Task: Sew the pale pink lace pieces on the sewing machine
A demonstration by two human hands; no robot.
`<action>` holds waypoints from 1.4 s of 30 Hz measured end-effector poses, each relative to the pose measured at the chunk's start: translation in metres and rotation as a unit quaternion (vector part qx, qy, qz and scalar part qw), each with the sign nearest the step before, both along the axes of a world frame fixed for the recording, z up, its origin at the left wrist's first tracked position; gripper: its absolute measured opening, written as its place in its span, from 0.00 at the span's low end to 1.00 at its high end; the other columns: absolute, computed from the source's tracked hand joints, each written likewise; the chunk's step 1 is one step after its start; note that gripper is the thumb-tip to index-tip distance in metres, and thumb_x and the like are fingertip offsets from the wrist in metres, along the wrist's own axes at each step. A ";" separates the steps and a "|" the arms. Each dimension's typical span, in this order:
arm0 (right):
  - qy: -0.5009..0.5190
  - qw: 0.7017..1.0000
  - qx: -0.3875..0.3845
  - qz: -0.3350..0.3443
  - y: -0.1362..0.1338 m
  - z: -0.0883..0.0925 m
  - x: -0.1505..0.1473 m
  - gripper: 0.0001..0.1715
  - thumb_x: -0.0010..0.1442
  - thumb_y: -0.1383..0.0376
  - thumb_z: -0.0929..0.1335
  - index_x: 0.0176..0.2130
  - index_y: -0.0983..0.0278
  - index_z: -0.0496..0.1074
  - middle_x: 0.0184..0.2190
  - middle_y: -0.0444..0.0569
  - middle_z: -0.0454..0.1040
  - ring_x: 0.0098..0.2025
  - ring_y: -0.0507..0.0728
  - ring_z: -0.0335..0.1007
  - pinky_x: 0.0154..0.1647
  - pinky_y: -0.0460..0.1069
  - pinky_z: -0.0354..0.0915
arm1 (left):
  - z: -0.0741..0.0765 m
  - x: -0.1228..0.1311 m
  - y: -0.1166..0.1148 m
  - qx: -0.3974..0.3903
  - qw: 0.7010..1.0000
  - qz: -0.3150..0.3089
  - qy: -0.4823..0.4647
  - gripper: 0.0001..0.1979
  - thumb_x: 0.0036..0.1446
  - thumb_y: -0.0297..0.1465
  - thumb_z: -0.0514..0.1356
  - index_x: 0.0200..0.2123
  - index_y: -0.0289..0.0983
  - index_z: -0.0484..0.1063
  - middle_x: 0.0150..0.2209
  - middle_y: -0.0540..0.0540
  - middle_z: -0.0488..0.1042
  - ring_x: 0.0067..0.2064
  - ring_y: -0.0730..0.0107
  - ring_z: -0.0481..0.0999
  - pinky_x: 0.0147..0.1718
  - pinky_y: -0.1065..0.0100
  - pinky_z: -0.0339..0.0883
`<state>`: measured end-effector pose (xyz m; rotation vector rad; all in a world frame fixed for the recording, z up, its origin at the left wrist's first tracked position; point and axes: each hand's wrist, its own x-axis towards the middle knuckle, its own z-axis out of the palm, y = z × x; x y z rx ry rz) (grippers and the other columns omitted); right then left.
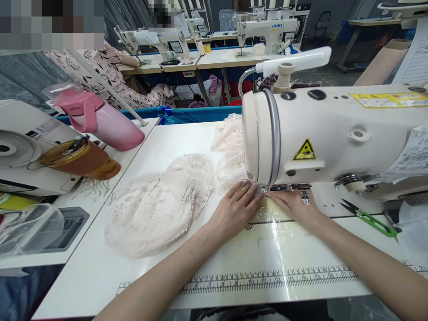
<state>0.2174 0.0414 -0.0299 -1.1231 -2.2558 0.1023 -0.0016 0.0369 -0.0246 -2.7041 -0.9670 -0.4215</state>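
Note:
My left hand [239,204] lies flat beside the needle area of a white sewing machine [321,129], its fingers stretched out over the edge of pale lace fabric [230,154]. Opposite it, my right hand [296,206] reaches in under the machine head. Its fingers are held together and point left toward the metal presser foot [264,191]; the head and foot partly cover them, and what they grip cannot be made out. More sheer, pale ruffled fabric [157,209] lies bunched on the table left of my left hand.
Green-handled thread snips [371,218] lie right of my right hand. A printed ruler [254,281] runs along the table's front. On the left stand a pink bottle [100,118] and an amber cup [80,158]. Behind are a person in a patterned garment [110,67] and more sewing machines [267,35].

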 end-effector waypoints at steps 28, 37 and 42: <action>-0.025 0.998 -0.043 -0.031 -0.014 -0.002 -0.007 0.16 0.65 0.59 0.63 0.50 0.53 0.73 0.38 0.47 0.79 0.41 0.58 0.74 0.44 0.58 0.69 | 0.001 0.003 0.000 0.001 1.000 0.019 -0.004 0.16 0.67 0.31 0.51 0.54 0.32 0.68 0.55 0.43 0.71 0.55 0.59 0.72 0.56 0.59 0.65; -0.029 0.992 -0.122 -0.031 -0.016 0.007 -0.006 0.19 0.66 0.56 0.60 0.53 0.52 0.71 0.42 0.48 0.78 0.47 0.61 0.73 0.50 0.62 0.67 | 0.000 0.004 0.000 -0.007 0.999 0.033 -0.011 0.16 0.67 0.32 0.50 0.52 0.33 0.70 0.53 0.43 0.73 0.54 0.60 0.73 0.56 0.58 0.64; -0.048 0.991 -0.122 -0.037 -0.016 0.006 -0.006 0.21 0.66 0.55 0.60 0.55 0.50 0.69 0.45 0.47 0.77 0.49 0.62 0.71 0.52 0.64 0.65 | -0.001 0.004 0.001 -0.020 0.999 0.041 -0.017 0.17 0.67 0.33 0.50 0.52 0.32 0.70 0.54 0.40 0.72 0.55 0.58 0.72 0.56 0.56 0.64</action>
